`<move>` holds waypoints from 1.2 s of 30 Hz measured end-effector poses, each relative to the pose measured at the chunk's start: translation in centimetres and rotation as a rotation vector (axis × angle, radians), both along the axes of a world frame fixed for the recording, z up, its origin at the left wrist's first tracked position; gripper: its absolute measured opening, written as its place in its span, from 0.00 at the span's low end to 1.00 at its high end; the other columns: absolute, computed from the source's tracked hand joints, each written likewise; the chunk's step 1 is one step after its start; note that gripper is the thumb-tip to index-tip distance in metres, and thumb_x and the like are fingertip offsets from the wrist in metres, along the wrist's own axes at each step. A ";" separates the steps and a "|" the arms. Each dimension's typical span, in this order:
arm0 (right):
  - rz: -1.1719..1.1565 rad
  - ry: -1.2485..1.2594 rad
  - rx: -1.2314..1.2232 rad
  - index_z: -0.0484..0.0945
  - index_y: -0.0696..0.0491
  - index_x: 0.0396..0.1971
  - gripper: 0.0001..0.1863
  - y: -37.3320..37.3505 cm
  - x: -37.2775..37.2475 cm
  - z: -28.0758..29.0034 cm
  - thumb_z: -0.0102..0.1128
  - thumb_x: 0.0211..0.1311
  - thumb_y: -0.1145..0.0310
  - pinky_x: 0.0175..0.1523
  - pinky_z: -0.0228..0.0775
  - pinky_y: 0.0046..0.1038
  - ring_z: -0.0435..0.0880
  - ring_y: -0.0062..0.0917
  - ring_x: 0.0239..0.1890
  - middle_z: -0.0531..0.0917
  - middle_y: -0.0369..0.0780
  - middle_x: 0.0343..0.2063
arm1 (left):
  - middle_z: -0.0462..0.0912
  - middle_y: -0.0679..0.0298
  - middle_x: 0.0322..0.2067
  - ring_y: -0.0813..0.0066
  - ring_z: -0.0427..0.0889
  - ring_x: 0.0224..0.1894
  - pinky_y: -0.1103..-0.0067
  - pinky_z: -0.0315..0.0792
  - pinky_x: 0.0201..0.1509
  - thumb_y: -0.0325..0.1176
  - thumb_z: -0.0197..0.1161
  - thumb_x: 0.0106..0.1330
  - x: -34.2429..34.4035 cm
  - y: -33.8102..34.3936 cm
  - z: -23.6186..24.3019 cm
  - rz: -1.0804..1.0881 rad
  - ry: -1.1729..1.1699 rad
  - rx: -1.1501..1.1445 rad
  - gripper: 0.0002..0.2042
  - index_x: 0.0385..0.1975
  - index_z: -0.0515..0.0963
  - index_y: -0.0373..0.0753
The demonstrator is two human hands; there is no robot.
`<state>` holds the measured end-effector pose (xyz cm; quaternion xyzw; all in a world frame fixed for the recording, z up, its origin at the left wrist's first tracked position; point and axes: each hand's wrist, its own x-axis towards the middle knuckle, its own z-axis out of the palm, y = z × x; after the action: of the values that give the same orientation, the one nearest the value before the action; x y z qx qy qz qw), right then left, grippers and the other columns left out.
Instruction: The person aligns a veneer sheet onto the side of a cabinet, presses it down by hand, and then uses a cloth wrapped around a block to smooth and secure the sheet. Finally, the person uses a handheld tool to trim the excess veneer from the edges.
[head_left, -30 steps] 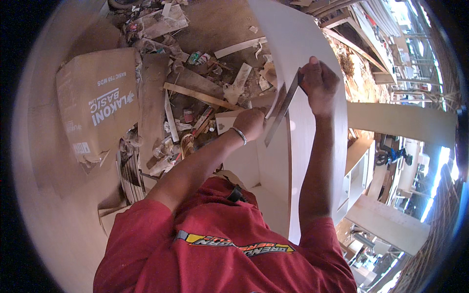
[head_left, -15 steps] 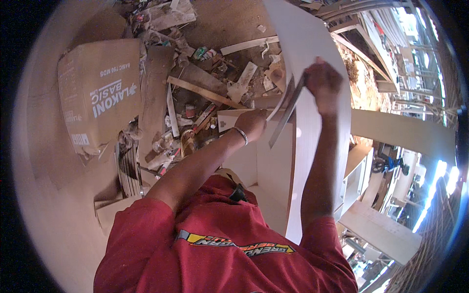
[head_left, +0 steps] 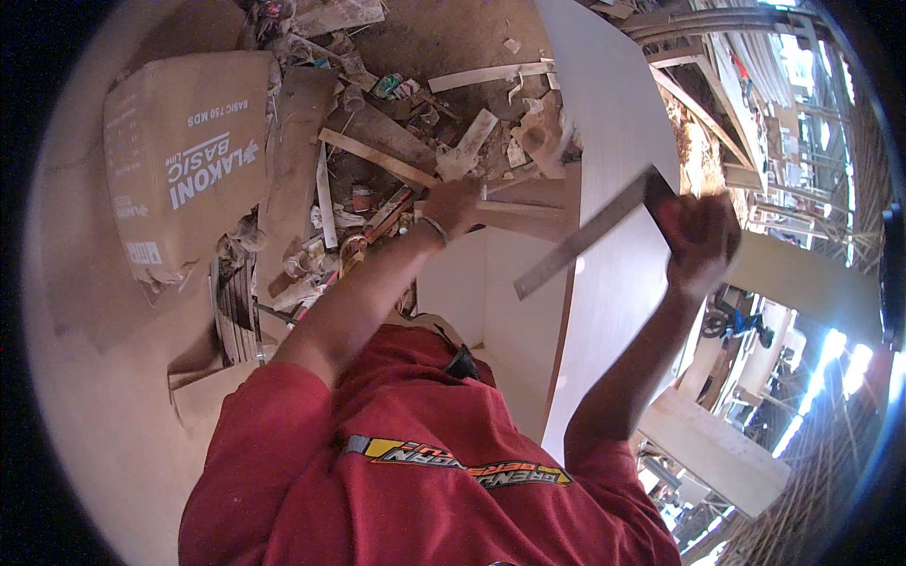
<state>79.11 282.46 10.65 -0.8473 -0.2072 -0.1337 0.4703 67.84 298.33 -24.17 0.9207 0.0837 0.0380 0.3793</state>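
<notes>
My right hand (head_left: 703, 241) is closed on the dark stock of a try square (head_left: 590, 231). Its metal blade slants down to the left, over the edge of a long white panel (head_left: 618, 283). The panel forms the right side of an open white cabinet carcass (head_left: 451, 283) in front of my body. At the carcass's far left corner is my left hand (head_left: 455, 206), blurred, its fingers curled together. A thin pale sliver shows beside those fingers, too smeared to name.
A large brown cardboard box (head_left: 189, 160) stands at the left. Wood offcuts (head_left: 377, 156), paper scraps and litter cover the floor beyond the carcass. Pale boards (head_left: 802, 283) and stacked timber lie at the right. A light board (head_left: 717, 443) juts out near my right elbow.
My right hand has swung right and nearer with the try square, whose blade now lies across the panel's edge. My left hand has moved left and a little farther away.
</notes>
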 end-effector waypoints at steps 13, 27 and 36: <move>-0.453 0.083 0.652 0.74 0.50 0.27 0.16 -9.0 -7.9 2.8 0.49 0.78 0.61 0.29 0.75 0.23 0.73 0.18 0.15 0.75 0.33 0.16 | 0.87 0.48 0.42 0.51 0.87 0.47 0.61 0.80 0.49 0.46 0.73 0.62 -15.4 17.5 -2.6 0.557 0.515 0.115 0.28 0.55 0.76 0.34; -0.103 0.356 0.525 0.78 0.60 0.34 0.16 -10.3 -6.6 1.8 0.60 0.71 0.60 0.40 0.73 0.23 0.79 0.22 0.31 0.78 0.39 0.30 | 0.78 0.44 0.55 0.46 0.79 0.56 0.61 0.75 0.60 0.34 0.63 0.70 -2.3 -5.5 22.1 -0.466 -0.156 -0.227 0.22 0.62 0.73 0.34; 0.674 0.357 -0.691 0.75 0.56 0.62 0.32 -9.8 -0.9 6.3 0.75 0.60 0.63 0.54 0.76 0.33 0.84 0.37 0.48 0.78 0.46 0.57 | 0.86 0.52 0.42 0.55 0.87 0.41 0.63 0.80 0.46 0.36 0.59 0.74 6.2 1.6 24.5 -0.669 -0.346 -0.046 0.16 0.57 0.79 0.38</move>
<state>78.24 272.69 16.97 -0.8491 -0.4173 0.2482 0.2078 74.03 299.91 0.38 0.8684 -0.2864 0.0652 0.3996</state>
